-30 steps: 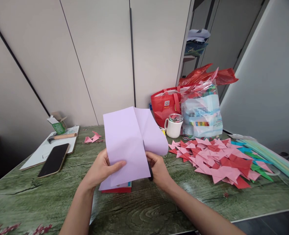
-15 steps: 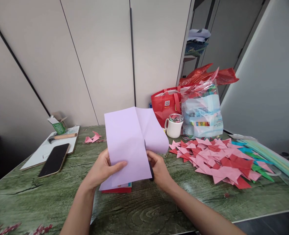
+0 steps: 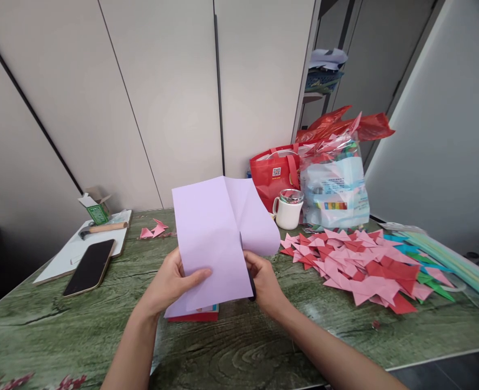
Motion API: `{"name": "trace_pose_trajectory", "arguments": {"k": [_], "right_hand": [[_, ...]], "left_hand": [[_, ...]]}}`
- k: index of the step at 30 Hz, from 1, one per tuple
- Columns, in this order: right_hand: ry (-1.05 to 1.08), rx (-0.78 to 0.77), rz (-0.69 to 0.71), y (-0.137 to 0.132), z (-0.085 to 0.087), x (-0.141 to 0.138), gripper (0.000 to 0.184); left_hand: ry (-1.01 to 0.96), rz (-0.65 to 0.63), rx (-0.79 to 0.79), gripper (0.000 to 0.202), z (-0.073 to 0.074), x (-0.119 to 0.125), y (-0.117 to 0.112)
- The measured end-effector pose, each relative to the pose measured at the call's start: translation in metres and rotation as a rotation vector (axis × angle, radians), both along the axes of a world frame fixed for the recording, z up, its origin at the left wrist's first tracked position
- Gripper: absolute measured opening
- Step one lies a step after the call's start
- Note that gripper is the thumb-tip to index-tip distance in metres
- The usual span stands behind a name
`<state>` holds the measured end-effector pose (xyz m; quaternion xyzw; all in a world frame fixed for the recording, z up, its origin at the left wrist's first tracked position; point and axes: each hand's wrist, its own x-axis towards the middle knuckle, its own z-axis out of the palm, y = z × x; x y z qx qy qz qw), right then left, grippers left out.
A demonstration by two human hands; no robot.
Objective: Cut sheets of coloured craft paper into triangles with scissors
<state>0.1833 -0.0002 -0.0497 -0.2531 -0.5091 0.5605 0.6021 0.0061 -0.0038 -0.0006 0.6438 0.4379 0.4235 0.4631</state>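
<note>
A creased sheet of light purple paper [image 3: 209,233] is held up over the table, slit partway along its right side, where a flap curls outward. My left hand [image 3: 178,279] pinches its lower left edge, thumb on the front. Wrapped round the black handle of a pair of scissors [image 3: 251,286], my right hand [image 3: 263,281] is at the slit. A bit of dark blade shows in the cut; most of the scissors is hidden by paper and fingers. Under the sheet, a red item [image 3: 194,317] and more purple paper lie on the table.
To the right lies a heap of pink and red folded paper pieces [image 3: 356,265]. Behind stand a white mug [image 3: 288,210], a red bag [image 3: 266,187] and a plastic bag [image 3: 334,189]. At left are a phone [image 3: 90,267], a hammer [image 3: 103,228] and a small box [image 3: 96,208].
Almost nothing differs. Both hands, the purple paper and the scissors keep their places, apart from a very slight shift of the view.
</note>
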Motion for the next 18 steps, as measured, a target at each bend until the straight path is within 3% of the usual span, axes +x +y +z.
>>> {"name": "trace_pose_trajectory", "arguments": {"k": [18], "right_hand": [[-0.011,-0.009,-0.003,-0.0006,0.0014,0.0004,0.024]], "left_hand": [[-0.002,0.016,-0.002,0.044,-0.0009,-0.0006,-0.0003]]}}
